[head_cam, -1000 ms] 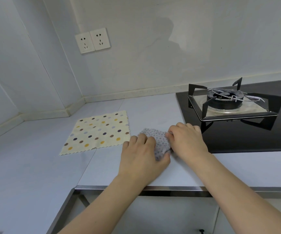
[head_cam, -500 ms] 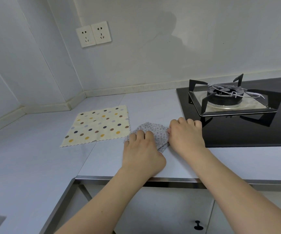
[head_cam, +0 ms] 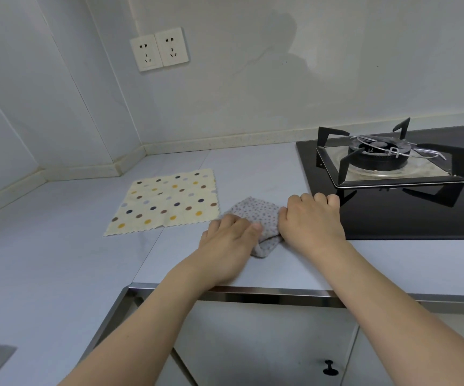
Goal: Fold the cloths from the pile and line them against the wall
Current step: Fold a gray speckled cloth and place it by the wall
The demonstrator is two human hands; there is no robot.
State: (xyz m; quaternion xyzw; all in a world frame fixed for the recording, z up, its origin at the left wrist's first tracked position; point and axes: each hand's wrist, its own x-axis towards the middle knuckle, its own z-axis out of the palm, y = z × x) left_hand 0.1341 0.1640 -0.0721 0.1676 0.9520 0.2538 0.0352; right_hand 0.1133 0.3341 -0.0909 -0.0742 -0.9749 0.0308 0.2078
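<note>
A small grey speckled cloth (head_cam: 261,218) lies bunched on the pale countertop (head_cam: 58,260), between my two hands. My left hand (head_cam: 229,243) rests palm down on its left part, fingers together. My right hand (head_cam: 311,221) presses on its right edge, fingers curled over it next to the hob. To the left, a cream cloth with coloured dots (head_cam: 167,201) lies spread flat, apart from both hands. The wall (head_cam: 253,93) runs along the back of the counter.
A black glass hob (head_cam: 420,218) with a gas burner and pan support (head_cam: 378,160) sits right of my right hand. Two white sockets (head_cam: 160,48) are on the wall. The counter's front edge and a cabinet door with a knob (head_cam: 329,367) lie below my arms.
Both hands have shifted on the grey cloth, which now looks more gathered into a narrow bundle. The dotted cloth has not moved. The camera view has tilted slightly.
</note>
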